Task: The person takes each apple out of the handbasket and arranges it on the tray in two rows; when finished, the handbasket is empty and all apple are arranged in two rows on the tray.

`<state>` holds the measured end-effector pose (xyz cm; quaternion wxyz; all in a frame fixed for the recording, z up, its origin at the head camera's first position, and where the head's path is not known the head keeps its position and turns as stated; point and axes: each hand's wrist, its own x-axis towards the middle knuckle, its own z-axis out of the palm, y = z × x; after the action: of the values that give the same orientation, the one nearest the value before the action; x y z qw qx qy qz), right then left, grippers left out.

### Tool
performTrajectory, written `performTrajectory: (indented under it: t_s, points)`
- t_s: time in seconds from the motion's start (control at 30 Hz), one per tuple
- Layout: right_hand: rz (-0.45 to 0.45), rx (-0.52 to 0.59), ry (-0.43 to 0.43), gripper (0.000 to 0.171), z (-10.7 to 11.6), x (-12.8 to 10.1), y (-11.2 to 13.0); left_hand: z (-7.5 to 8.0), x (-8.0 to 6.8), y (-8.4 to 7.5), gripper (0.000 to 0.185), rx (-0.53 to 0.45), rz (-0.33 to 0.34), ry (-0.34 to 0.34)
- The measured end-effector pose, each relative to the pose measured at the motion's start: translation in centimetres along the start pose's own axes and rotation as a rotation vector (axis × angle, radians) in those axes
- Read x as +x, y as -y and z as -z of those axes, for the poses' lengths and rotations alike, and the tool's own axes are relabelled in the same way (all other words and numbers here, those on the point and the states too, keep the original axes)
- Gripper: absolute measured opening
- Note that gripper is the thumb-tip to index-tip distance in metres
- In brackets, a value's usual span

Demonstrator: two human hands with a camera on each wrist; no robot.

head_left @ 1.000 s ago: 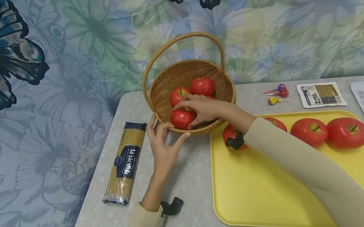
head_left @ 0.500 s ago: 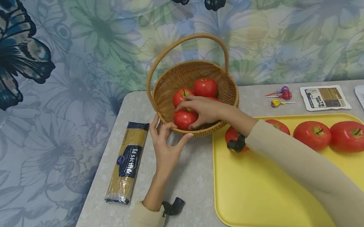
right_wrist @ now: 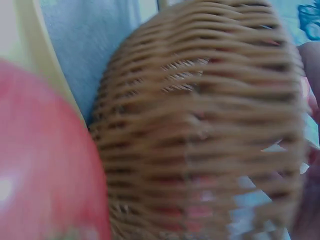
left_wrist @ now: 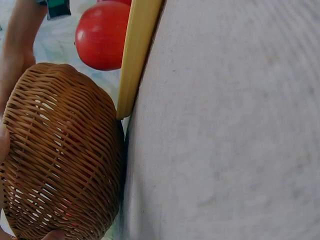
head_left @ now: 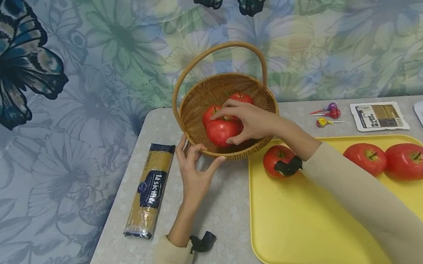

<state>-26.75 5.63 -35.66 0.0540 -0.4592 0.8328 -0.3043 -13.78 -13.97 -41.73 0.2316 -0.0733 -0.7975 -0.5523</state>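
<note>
Two hands are working at the wicker basket [head_left: 226, 94]: one steadying it, one gripping an apple.

Right hand [head_left: 250, 120] is curling its fingers around a red apple [head_left: 221, 131], holding it just above the basket's near rim; two more apples [head_left: 241, 97] are lying inside behind it. Left hand [head_left: 192, 170] is pinching the basket rim at about 7 o'clock, fingers bent around the weave. Yellow tray [head_left: 308, 226] is sitting at 4 o'clock from the basket and is carrying three apples [head_left: 409, 160] along its far edge. Judging from this, the moving between basket and tray looks about half done, with three apples at each place. A pasta packet [head_left: 149, 191] is lying on the counter [head_left: 223, 219] at 8 o'clock.
</note>
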Motion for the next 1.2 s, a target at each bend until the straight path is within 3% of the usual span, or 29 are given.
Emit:
performTrajectory:
  t_s: [0.33, 0.53, 0.67, 0.87, 1.03, 1.2]
  points:
    - [0.032, -0.010, -0.169, 0.064, 3.8, -6.8, 1.4, -0.1, 0.0, -0.1, 0.040, -0.010, -0.001, 0.005]
    - [0.058, -0.076, -0.179, 0.068, 4.1, -11.9, 2.6, -0.2, 0.0, -0.3, 0.040, 0.000, 0.002, -0.002]
    - [0.061, -0.076, -0.151, 0.070, 2.7, -14.9, 2.9, -0.3, 0.0, -0.3, 0.042, -0.002, 0.005, -0.006]
    - [-0.044, -0.039, -0.033, 0.072, -1.6, -18.4, 3.3, -0.3, 0.0, -0.2, 0.041, -0.007, 0.001, 0.000]
    - [-0.028, -0.075, -0.032, 0.074, -4.4, -19.7, 2.9, -0.3, 0.0, 0.0, 0.041, -0.010, -0.008, -0.003]
    - [0.014, -0.109, -0.045, 0.077, -5.9, -20.2, 2.7, -0.4, -0.1, 0.0, 0.040, -0.009, -0.003, -0.005]
